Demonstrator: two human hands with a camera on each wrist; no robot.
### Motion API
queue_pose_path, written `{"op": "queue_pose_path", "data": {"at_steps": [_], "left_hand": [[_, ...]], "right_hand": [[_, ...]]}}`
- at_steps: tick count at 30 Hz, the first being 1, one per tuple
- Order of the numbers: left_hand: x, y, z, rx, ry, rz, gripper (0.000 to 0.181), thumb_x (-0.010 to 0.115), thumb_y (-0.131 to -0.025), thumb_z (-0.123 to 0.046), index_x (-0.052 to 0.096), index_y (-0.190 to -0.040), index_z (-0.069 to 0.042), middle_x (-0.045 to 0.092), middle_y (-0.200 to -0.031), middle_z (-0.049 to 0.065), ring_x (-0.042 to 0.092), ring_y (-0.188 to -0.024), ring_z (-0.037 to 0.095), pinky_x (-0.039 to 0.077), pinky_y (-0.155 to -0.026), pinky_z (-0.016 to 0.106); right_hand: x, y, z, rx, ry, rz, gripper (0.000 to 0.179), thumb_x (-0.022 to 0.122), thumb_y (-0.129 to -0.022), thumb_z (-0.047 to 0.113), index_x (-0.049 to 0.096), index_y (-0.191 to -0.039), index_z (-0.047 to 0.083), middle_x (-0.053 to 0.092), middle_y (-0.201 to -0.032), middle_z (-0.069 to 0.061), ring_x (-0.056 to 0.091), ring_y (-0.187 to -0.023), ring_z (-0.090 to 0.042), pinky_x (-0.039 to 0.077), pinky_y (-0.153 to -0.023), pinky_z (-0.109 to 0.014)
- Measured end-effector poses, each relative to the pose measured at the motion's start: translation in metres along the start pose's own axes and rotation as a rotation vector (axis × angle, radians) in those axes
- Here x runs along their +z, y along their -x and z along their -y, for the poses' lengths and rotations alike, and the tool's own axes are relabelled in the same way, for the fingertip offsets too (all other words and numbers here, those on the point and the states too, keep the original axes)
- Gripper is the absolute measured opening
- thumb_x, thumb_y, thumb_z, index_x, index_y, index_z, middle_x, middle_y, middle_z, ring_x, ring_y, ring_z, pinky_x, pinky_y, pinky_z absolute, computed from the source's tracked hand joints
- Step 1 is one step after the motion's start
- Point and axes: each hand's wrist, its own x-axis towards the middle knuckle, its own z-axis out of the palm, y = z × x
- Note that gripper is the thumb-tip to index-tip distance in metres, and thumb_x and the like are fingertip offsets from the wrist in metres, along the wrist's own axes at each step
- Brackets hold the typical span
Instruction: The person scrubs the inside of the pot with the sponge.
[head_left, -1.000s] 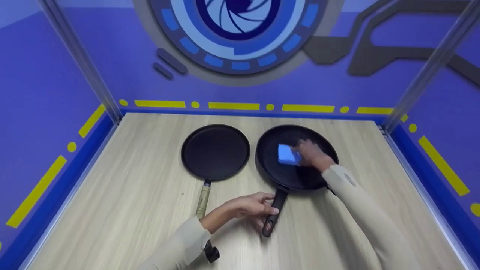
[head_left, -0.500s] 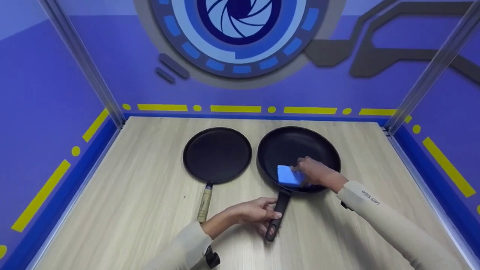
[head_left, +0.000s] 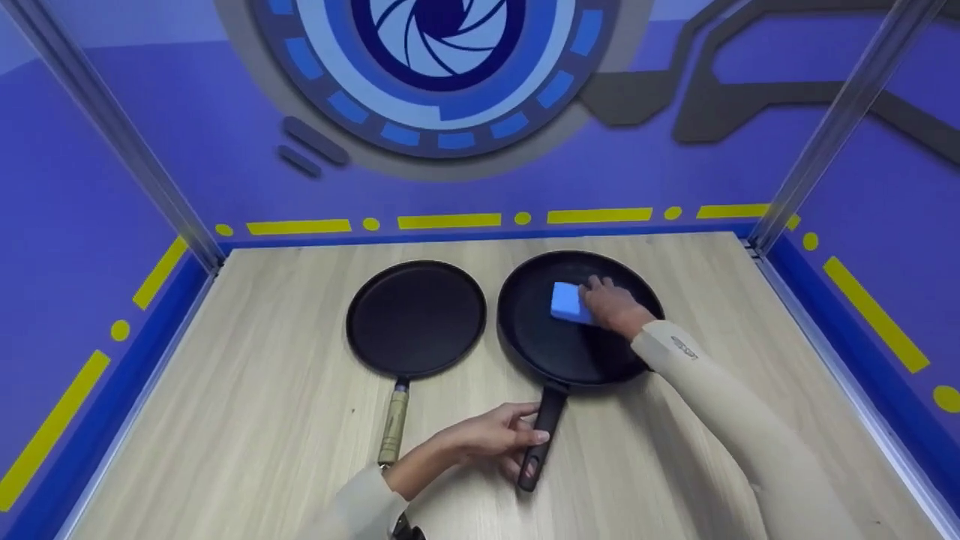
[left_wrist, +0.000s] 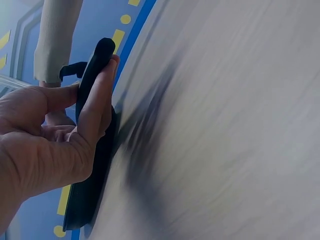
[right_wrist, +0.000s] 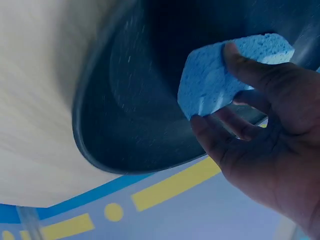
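A deep black frying pan (head_left: pixel 525 337) sits on the right half of the table, its dark handle (head_left: pixel 551 412) toward the person. My left hand (head_left: pixel 491 439) grips that handle, thumb on one side and fingers on the other, as the left wrist view also shows. Inside the pan, my right hand (head_left: pixel 615 307) pinches a light blue sponge (head_left: pixel 566 301) against the cooking surface. In the right wrist view the thumb lies along one edge of the sponge (right_wrist: pixel 205 80) and the fingertips hold the opposite edge.
To the left lies a flat black crepe pan (head_left: pixel 416 319) with a wood-patterned handle (head_left: pixel 393 427), close to the left forearm. The wooden table (head_left: pixel 247 375) is bounded by blue-purple panels (head_left: pixel 97 187) at the back and both sides.
The sponge went toward the handle side of the pan, then back up to the pan's middle with the right hand. The left hand keeps its hold on the handle.
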Motion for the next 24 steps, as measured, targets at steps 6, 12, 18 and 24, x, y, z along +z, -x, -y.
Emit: {"op": "queue_pose_path", "data": {"at_steps": [6,12,18,24], "left_hand": [[0.006,0.006,0.002,0.014,-0.011,0.026,0.064,0.058,-0.105,-0.015,0.027,-0.161,-0.006,0.067,-0.119,0.034,0.070,-0.065,0.011,0.060,-0.060,0.024],[0.010,0.008,0.003,0.015,-0.023,-0.030,0.062,0.059,-0.104,-0.015,0.031,-0.159,-0.005,0.074,-0.101,0.016,0.069,-0.062,0.011,0.058,-0.057,0.023],[0.009,0.006,-0.001,0.039,-0.077,-0.052,0.059,0.058,-0.105,-0.015,0.034,-0.157,-0.003,0.072,-0.112,0.027,0.068,-0.061,0.009,0.057,-0.057,0.022],[0.006,0.006,-0.004,0.049,-0.082,-0.080,0.056,0.058,-0.105,-0.014,0.037,-0.156,-0.003,0.072,-0.108,0.019,0.068,-0.063,0.010,0.056,-0.055,0.022]], "right_hand": [[0.011,-0.008,-0.020,0.076,-0.013,0.019,0.051,0.065,-0.094,0.000,0.051,-0.144,-0.005,0.050,-0.136,-0.033,0.050,-0.124,-0.053,0.053,-0.094,-0.061],[0.002,0.013,-0.021,0.005,-0.029,0.083,0.043,0.077,-0.090,0.018,0.065,-0.128,0.001,0.056,-0.130,-0.029,0.053,-0.118,-0.051,0.051,-0.098,-0.060],[0.001,0.041,-0.020,-0.229,-0.113,0.041,0.050,0.089,-0.078,0.017,0.074,-0.123,0.004,0.063,-0.111,-0.023,0.063,-0.103,-0.045,0.055,-0.092,-0.052],[0.001,0.059,-0.007,-0.329,-0.153,0.032,0.057,0.089,-0.078,0.013,0.069,-0.132,0.006,0.066,-0.112,-0.019,0.063,-0.103,-0.038,0.055,-0.089,-0.049]]}}
